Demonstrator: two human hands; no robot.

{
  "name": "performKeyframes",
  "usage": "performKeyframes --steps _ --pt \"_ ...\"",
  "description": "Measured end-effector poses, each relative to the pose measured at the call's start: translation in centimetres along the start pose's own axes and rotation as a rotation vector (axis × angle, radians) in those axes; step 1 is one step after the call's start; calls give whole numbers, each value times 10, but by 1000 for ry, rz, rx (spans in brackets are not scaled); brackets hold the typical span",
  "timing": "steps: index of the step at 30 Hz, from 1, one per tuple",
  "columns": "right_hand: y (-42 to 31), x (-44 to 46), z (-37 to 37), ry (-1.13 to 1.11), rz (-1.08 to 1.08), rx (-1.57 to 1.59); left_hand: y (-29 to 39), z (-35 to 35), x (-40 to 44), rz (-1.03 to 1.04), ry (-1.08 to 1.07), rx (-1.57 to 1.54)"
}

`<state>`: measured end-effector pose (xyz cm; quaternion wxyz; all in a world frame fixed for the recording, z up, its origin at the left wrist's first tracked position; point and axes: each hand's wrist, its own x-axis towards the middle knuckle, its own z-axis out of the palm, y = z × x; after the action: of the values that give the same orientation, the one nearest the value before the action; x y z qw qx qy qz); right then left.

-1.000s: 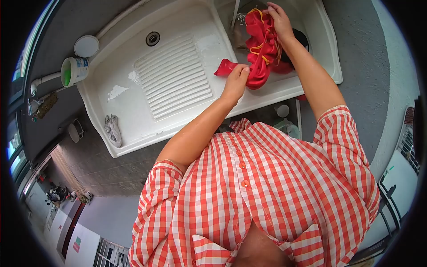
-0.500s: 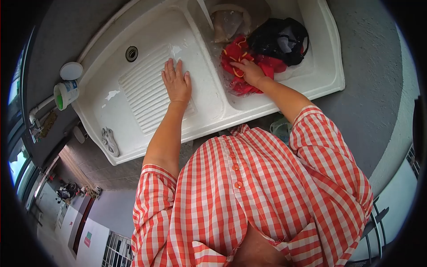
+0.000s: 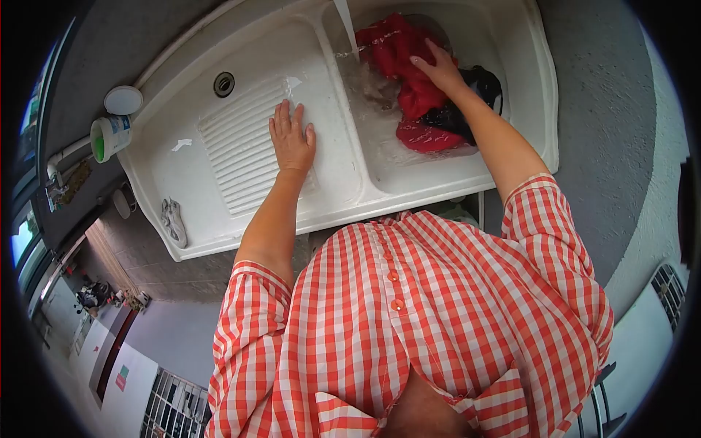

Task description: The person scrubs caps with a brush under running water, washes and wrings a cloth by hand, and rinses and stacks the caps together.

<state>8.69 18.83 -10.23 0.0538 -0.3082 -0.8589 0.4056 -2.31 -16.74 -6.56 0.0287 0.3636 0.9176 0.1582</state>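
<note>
My left hand [image 3: 292,139] lies flat on the white sink's ribbed washboard [image 3: 244,150], its fingers spread and nothing in them. In the right basin, my right hand [image 3: 440,71] is on a wet red garment [image 3: 400,55], thumb and forefinger apart with cloth between them; its other fingers are partly hidden. Red cloth [image 3: 431,137] also lies nearer me in shallow water. A black item [image 3: 483,86] sits beneath and beside my right wrist, partly covered by the red garment and my arm.
Water [image 3: 346,28] streams into the right basin beside the divider [image 3: 349,124]. A drain hole [image 3: 224,85] is in the left basin. Grey cloth [image 3: 174,222] lies at the sink's left corner. A white tub [image 3: 111,139] and round lid [image 3: 123,101] stand off the left edge.
My right hand has moved toward the far side of the basin, and the red garment has shifted that way with it. A water stream now shows clearly. My left hand has stayed on the washboard.
</note>
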Motion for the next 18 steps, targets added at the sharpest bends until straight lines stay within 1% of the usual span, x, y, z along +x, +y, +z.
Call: performKeyframes --steps 1,2,3,4,5,7,8,9,10,11,12,13,14,15,17,18 --pt "-16 -26 26 -132 54 -280 1 -1 -1 -7 -7 4" --pt "-20 -58 52 -208 -40 -384 3 -2 -1 -1 -7 -1" --pt "-36 -82 61 -362 -27 -576 5 -3 1 5 -7 -6" --pt "-25 -100 79 -393 -56 -695 7 -5 1 4 -10 -5" --pt "-13 -104 86 -396 -60 -693 10 -5 2 1 -15 -4" --pt "17 -112 86 -483 82 -275 13 -5 -2 -6 -25 -2" --pt "30 -107 79 -485 78 -279 13 -3 -1 -1 -25 -1" --pt "43 -98 70 -498 317 170 12 -1 0 2 -22 -3" --pt "26 -91 56 -487 548 621 11 2 1 -3 -12 -10" --pt "11 -88 34 -326 732 890 11 4 4 -8 -8 0" --pt "-2 -84 14 -198 753 997 10 7 4 -15 -5 8" --pt "-2 -79 -3 -190 722 1186 9 11 5 -19 6 -2" --pt "-21 -75 -27 -192 805 1202 8 16 8 -24 4 9" --pt "-44 -75 -49 -185 782 1192 6 19 13 -26 7 20" --pt "-86 -75 -85 -156 583 1355 -6 37 17 -17 45 10" --pt "-94 -68 -101 -145 548 1348 -6 45 25 -12 63 9"
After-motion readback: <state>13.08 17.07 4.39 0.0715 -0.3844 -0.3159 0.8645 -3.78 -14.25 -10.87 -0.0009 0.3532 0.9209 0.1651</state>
